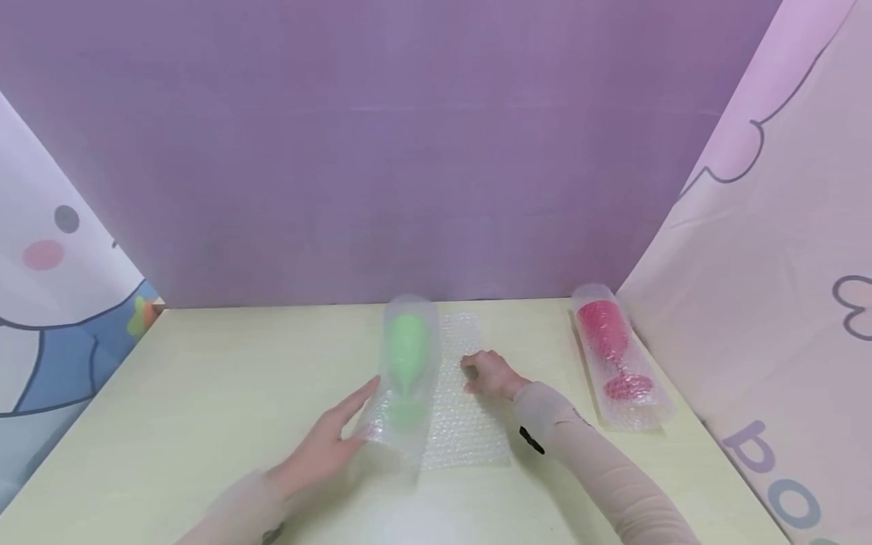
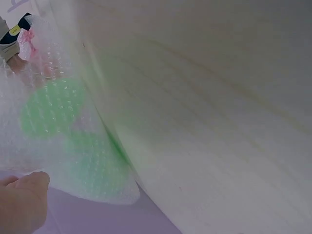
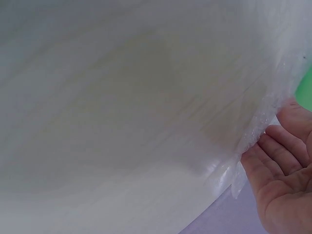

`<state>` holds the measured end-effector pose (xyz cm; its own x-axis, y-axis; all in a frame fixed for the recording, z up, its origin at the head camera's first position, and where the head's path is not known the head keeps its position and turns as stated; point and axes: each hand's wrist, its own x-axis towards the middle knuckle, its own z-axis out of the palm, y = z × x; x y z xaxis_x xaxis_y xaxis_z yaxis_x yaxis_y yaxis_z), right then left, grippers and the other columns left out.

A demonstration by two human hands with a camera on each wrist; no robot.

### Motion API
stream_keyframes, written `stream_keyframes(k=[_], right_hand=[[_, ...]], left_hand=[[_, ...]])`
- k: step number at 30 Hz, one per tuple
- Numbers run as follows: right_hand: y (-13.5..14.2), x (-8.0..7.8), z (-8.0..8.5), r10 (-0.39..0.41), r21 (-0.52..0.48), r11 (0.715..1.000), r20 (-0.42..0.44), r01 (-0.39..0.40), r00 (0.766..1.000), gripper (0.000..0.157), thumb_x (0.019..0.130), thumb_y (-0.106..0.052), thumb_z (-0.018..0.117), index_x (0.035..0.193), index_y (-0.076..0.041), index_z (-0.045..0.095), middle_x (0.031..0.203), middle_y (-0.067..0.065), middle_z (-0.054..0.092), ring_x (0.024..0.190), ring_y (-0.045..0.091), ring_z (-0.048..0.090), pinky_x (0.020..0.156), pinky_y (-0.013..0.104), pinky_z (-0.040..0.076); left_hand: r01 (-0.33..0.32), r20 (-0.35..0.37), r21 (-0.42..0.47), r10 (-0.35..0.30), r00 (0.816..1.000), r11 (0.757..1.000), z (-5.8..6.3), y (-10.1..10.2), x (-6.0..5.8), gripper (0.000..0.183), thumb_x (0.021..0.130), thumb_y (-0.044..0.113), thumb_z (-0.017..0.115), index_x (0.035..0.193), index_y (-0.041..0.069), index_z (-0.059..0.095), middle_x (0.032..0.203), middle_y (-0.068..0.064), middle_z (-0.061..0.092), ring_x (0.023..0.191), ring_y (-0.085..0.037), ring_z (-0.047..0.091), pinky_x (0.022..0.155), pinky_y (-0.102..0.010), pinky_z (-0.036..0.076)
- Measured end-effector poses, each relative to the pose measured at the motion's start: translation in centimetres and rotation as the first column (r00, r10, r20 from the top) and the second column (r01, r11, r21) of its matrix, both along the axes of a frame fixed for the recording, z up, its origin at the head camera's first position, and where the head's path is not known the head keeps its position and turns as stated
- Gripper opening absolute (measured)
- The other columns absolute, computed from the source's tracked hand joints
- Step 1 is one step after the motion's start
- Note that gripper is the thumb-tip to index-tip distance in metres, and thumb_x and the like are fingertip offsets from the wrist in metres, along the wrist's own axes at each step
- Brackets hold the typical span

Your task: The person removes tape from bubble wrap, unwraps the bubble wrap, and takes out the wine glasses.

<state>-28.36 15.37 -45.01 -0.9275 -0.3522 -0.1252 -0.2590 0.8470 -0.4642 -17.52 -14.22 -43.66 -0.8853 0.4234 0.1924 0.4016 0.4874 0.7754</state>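
A green goblet (image 1: 409, 352) lies under a layer of bubble wrap (image 1: 466, 443), whose loose sheet stretches out to its right on the table. My left hand (image 1: 330, 443) touches the wrapped goblet's left side, thumb and forefinger spread; in the left wrist view the hand (image 2: 24, 202) is at the wrap's edge. On the loose part, my right hand (image 1: 493, 375) curls its fingers at the sheet. The right wrist view has the right hand's fingers (image 3: 278, 151) and thumb at the wrap's edge, with some green beyond.
At the table's right side lies a red goblet (image 1: 606, 333) rolled in bubble wrap. A purple backdrop (image 1: 409, 151) rises behind the pale table (image 1: 238, 393), and printed cloths hang at left and right.
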Motion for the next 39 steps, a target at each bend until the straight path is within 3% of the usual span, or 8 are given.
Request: stream_keyframes(k=[10, 18, 23, 26, 31, 35, 39], right_hand=[[0.0, -0.1, 0.0, -0.015, 0.000, 1.000, 0.016, 0.015, 1.000, 0.047, 0.075, -0.008, 0.073, 0.120, -0.003, 0.059, 0.133, 0.015, 0.050, 0.127, 0.034, 0.041, 0.108, 0.044, 0.033], [0.1, -0.2, -0.2, -0.014, -0.013, 1.000, 0.033, 0.015, 0.999, 0.049, 0.075, -0.009, 0.072, 0.122, -0.002, 0.058, 0.134, 0.014, 0.049, 0.128, 0.035, 0.040, 0.109, 0.045, 0.030], [0.2, -0.2, -0.2, -0.002, -0.008, 1.000, 0.014, 0.003, 1.000, 0.049, 0.075, -0.009, 0.073, 0.121, -0.001, 0.058, 0.133, 0.015, 0.050, 0.126, 0.037, 0.042, 0.107, 0.046, 0.033], [0.2, -0.2, -0.2, -0.009, -0.015, 1.000, 0.023, 0.009, 1.000, 0.050, 0.075, -0.009, 0.073, 0.122, -0.001, 0.057, 0.134, 0.015, 0.049, 0.126, 0.037, 0.041, 0.108, 0.046, 0.032], [0.1, -0.1, -0.1, -0.005, -0.019, 1.000, 0.015, 0.005, 1.000, 0.051, 0.074, -0.008, 0.073, 0.122, 0.000, 0.056, 0.134, 0.015, 0.049, 0.127, 0.036, 0.041, 0.108, 0.045, 0.032], [0.1, -0.1, -0.2, -0.002, -0.011, 1.000, 0.001, 0.002, 1.000, 0.051, 0.074, -0.009, 0.073, 0.122, 0.000, 0.057, 0.133, 0.015, 0.050, 0.125, 0.036, 0.042, 0.107, 0.045, 0.034], [0.2, -0.1, -0.3, -0.005, -0.007, 1.000, 0.001, 0.005, 1.000, 0.051, 0.074, -0.009, 0.073, 0.122, -0.001, 0.057, 0.133, 0.015, 0.050, 0.124, 0.036, 0.044, 0.105, 0.045, 0.036]], left_hand=[[-0.027, 0.051, 0.106, 0.022, 0.998, 0.994, -0.2, -1.5, 0.2, 0.060, 0.092, 0.028, 0.052, 0.145, 0.014, 0.027, 0.149, -0.012, 0.027, 0.131, -0.038, 0.033, 0.104, -0.052, 0.029], [-0.077, 0.054, 0.147, 0.070, 0.996, 0.986, 0.3, -2.0, 0.6, 0.053, 0.095, 0.025, 0.048, 0.143, 0.013, 0.031, 0.148, -0.008, 0.032, 0.133, -0.025, 0.031, 0.105, -0.042, 0.029], [-0.144, 0.038, 0.136, 0.140, 0.989, 0.980, 0.9, -2.6, 0.9, 0.049, 0.095, 0.025, 0.048, 0.142, 0.016, 0.035, 0.146, -0.006, 0.035, 0.133, -0.021, 0.031, 0.104, -0.014, 0.028], [-0.157, 0.046, 0.164, 0.152, 0.987, 0.974, 1.2, -3.2, 1.1, 0.048, 0.096, 0.024, 0.047, 0.142, 0.016, 0.034, 0.147, -0.006, 0.034, 0.133, -0.006, 0.030, 0.098, -0.001, 0.022], [-0.185, 0.032, 0.192, 0.182, 0.983, 0.964, 1.6, -4.2, 1.3, 0.048, 0.095, 0.017, 0.047, 0.142, 0.015, 0.035, 0.146, -0.009, 0.036, 0.122, 0.017, 0.029, 0.096, 0.000, 0.023], [-0.199, 0.008, 0.202, 0.202, 0.979, 0.959, 1.8, -5.1, 1.4, 0.057, 0.089, -0.003, 0.046, 0.141, 0.016, 0.035, 0.144, -0.010, 0.038, 0.120, 0.018, 0.032, 0.095, 0.001, 0.024], [-0.224, -0.005, 0.190, 0.229, 0.973, 0.956, 1.9, -5.9, 1.4, 0.054, 0.091, 0.001, 0.046, 0.141, 0.016, 0.035, 0.144, -0.010, 0.038, 0.120, 0.018, 0.031, 0.095, 0.001, 0.025]])
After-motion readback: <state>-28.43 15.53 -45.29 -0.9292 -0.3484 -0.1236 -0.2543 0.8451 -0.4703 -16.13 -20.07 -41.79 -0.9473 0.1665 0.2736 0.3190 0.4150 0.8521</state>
